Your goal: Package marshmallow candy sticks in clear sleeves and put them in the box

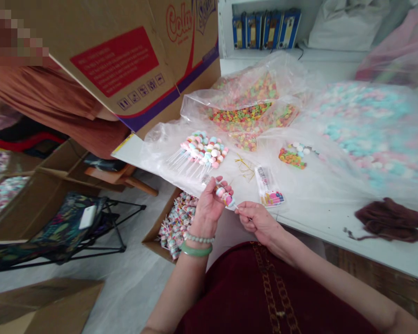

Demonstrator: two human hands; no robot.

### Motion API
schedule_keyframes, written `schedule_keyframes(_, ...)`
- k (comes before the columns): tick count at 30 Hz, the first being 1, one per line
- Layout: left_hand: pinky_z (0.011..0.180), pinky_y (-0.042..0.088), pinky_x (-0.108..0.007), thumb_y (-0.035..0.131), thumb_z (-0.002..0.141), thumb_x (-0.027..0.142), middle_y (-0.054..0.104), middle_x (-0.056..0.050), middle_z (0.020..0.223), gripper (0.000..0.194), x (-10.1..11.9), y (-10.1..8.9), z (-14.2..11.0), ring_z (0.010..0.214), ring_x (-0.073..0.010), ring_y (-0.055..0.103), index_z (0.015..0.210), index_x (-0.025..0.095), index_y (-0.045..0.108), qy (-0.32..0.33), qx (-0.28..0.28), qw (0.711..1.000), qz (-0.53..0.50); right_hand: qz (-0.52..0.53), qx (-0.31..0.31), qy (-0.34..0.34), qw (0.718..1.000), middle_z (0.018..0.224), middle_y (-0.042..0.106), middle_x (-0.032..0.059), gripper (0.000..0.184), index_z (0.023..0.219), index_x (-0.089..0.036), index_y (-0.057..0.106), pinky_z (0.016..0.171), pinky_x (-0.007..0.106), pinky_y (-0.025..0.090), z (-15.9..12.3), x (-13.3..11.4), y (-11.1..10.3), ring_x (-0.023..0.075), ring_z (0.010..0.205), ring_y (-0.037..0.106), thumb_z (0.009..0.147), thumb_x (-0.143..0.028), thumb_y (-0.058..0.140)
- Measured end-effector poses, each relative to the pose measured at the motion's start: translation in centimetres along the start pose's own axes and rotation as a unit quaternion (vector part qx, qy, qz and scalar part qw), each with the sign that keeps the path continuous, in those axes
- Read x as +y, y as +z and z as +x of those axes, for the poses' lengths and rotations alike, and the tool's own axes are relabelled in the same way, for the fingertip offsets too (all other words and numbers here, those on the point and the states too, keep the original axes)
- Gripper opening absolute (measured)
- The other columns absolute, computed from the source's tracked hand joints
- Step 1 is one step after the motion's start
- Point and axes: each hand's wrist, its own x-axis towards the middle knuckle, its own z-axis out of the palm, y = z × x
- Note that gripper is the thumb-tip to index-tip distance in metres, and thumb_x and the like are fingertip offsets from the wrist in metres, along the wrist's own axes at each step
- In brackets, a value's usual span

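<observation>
A marshmallow skewer (224,195) in a clear printed bag lies across the fingers of my left hand (211,204), which curl round it. At its near end, my right hand (259,219) pinches the stick with thumb and forefinger. On the table behind my hands is a bunch of unwrapped marshmallow skewers (205,149), white sticks facing left. To the right of the skewer are gold twist ties (244,166) and a stack of printed clear bags (269,186). Small ring candies (292,157) lie loose with a few marshmallows beyond the stack.
A large carton (132,55) stands at the table's left end. Below the edge, a box (179,222) holds many wrapped skewers. Big clear bags of ring candies (251,109) and marshmallows (376,134) cover the back. A brown cloth (390,219) lies right. Another person's sleeve (66,97) shows left.
</observation>
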Motion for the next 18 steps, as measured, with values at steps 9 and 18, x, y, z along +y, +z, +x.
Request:
schedule_keyframes(9,0.055,0.045,-0.022,0.043,0.092,0.028,0.052,0.002,0.063,0.022,-1.0,0.5,-0.6,0.048,-0.0058,0.044,0.089,0.014,0.06,0.003,-0.045,0.997,-0.059,-0.38,0.089,-0.211,0.896,0.052,0.045,-0.0056,0.015,0.069,-0.021,0.056,0.053,0.023,0.03,0.0,0.7,-0.2,0.0107,0.052,0.041,0.08,-0.027,0.049)
schedule_keyframes(18,0.065,0.051,-0.031,0.055,0.085,0.033,0.062,-0.006,0.076,0.021,-2.1,0.1,-0.3,0.069,-0.0163,0.06,0.087,0.013,0.06,-0.055,-0.009,0.998,0.035,-0.586,0.181,-0.319,0.723,0.068,0.059,0.0041,0.021,0.078,-0.017,0.059,0.06,0.025,0.031,-0.4,0.2,-0.8,0.0146,0.064,0.052,0.085,-0.02,0.04)
